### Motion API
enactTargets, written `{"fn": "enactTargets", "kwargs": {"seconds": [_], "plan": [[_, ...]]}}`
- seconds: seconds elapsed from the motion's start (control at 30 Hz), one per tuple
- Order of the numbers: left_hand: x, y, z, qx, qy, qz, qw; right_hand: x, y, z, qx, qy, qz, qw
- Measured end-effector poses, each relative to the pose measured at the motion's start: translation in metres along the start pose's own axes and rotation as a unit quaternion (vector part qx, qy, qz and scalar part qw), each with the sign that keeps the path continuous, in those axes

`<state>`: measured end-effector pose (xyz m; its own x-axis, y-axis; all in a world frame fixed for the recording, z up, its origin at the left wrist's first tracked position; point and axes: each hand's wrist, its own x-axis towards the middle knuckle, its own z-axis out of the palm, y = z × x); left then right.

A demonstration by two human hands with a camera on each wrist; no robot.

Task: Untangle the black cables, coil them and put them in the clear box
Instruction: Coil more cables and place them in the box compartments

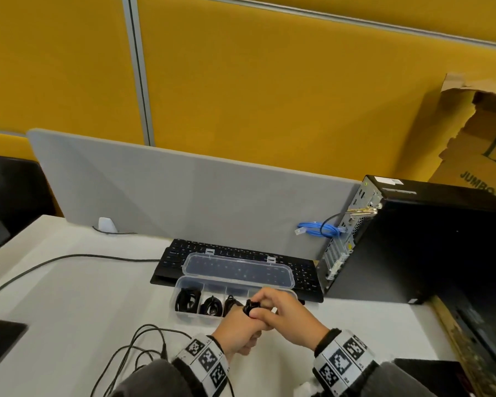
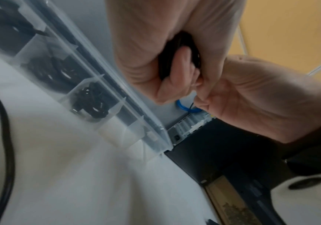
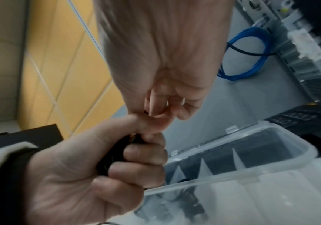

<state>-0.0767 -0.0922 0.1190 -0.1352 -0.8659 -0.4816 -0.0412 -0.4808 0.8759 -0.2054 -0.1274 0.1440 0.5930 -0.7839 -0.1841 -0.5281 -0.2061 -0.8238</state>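
Hands meet just in front of the clear box (image 1: 287,293), above the white desk (image 1: 83,296). The left hand (image 1: 236,329) is closed as a fist around a small coil of black cable (image 1: 251,306); in the right wrist view its fingers (image 3: 144,153) are curled round the dark bundle. The right hand (image 1: 287,316) lies over the top of this fist, and its fingertips (image 3: 155,105) are bent down and pinch at the upper part of the same coil. Both wrists carry white bands with black square markers.

The clear box stands open on the desk, with its lid leaning back on the black keyboard (image 1: 307,277) behind it. It has several compartments. The three on the left each hold a coiled black cable (image 1: 187,300); the hands hide part of the right compartments, so I cannot tell what is inside them.

Near the left wrist, some loose black cables (image 1: 143,342) lie in loops on the near side of the desk. On the right stands a black computer tower (image 1: 413,242) with a blue cable (image 1: 315,228) hanging at its back. Behind the keyboard is a grey divider panel (image 1: 184,196), and far behind it a yellow wall (image 1: 269,81).
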Motion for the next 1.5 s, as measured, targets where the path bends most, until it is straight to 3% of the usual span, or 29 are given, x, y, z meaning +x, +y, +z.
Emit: {"fn": "enactTargets", "kwargs": {"seconds": [0.13, 0.2, 0.33, 0.5, 0.6, 0.9, 1.33, 1.5], "plan": [[0.022, -0.011, -0.013, 0.142, 0.088, 0.122, 0.978, 0.03, 0.027, -0.014, 0.009, 0.082, 0.027, 0.996], [0.027, -0.019, -0.027, 0.203, 0.12, 0.13, 0.963, 0.044, 0.041, -0.022, -0.008, 0.115, 0.053, 0.992], [0.034, -0.035, -0.046, 0.32, 0.113, 0.107, 0.935, 0.064, 0.067, -0.011, -0.154, 0.047, 0.106, 0.981], [0.041, -0.042, -0.051, 0.3, 0.092, 0.105, 0.944, 0.076, 0.074, 0.011, -0.258, 0.014, 0.121, 0.959], [0.043, -0.044, -0.051, 0.295, 0.104, 0.113, 0.943, 0.07, 0.072, 0.013, -0.377, -0.002, 0.105, 0.92], [0.043, -0.045, -0.05, 0.304, 0.107, 0.117, 0.939, 0.069, 0.054, 0.021, -0.561, -0.066, 0.079, 0.821], [0.042, -0.046, -0.051, 0.288, 0.128, 0.131, 0.94, 0.08, 0.042, 0.023, -0.404, -0.08, 0.14, 0.9], [0.032, -0.044, -0.06, 0.261, 0.105, 0.151, 0.948, 0.07, 0.028, 0.025, -0.436, -0.057, 0.125, 0.889]]}}
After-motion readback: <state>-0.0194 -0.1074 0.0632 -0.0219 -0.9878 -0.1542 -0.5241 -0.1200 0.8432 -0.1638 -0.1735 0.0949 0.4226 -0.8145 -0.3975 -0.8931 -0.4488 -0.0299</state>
